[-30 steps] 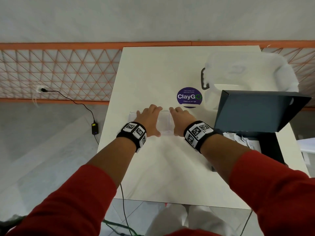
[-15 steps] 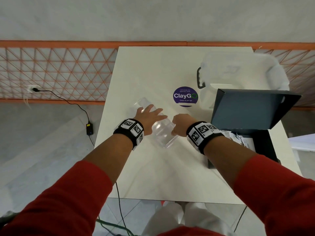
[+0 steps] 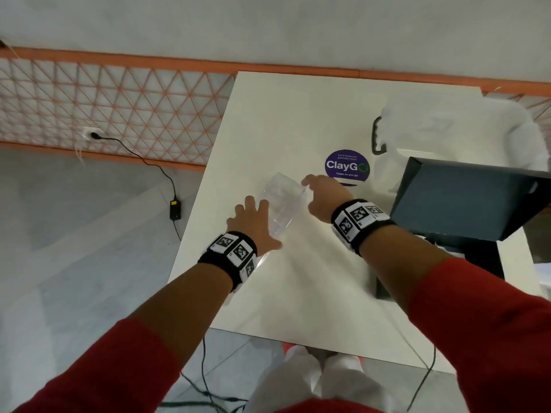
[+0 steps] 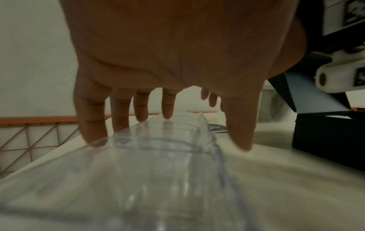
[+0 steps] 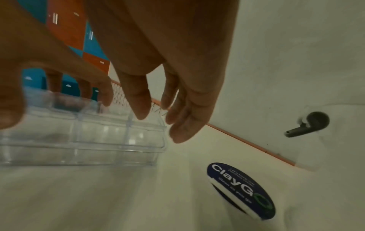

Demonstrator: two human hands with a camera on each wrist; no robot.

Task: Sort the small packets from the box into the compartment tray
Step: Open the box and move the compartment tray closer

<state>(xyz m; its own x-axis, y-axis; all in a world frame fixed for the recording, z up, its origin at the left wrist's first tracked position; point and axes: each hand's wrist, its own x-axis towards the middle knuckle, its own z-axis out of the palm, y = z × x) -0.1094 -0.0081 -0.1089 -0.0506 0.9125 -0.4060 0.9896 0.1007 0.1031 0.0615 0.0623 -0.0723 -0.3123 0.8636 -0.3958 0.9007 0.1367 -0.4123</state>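
Item: clear tray (image 3: 281,201), lying at an angle on the table (image 3: 298,114), between 2 hands; no packets in it.

Left hand (image 3: 253,225): fingers straight and spread, resting on the tray's near rim.

Right hand (image 3: 323,195): fingers loosely extended at the far end, thumb beside the wall; whether it pinches cannot be told.

Box (image 3: 465,204): open, right of the tray.

Risk (judged): the light, slick tray could skid toward the table's left edge under an uneven push.

Views: the right wrist shows the dividers (image 5: 129,125); the head view shows only a faint outline, plus the box.
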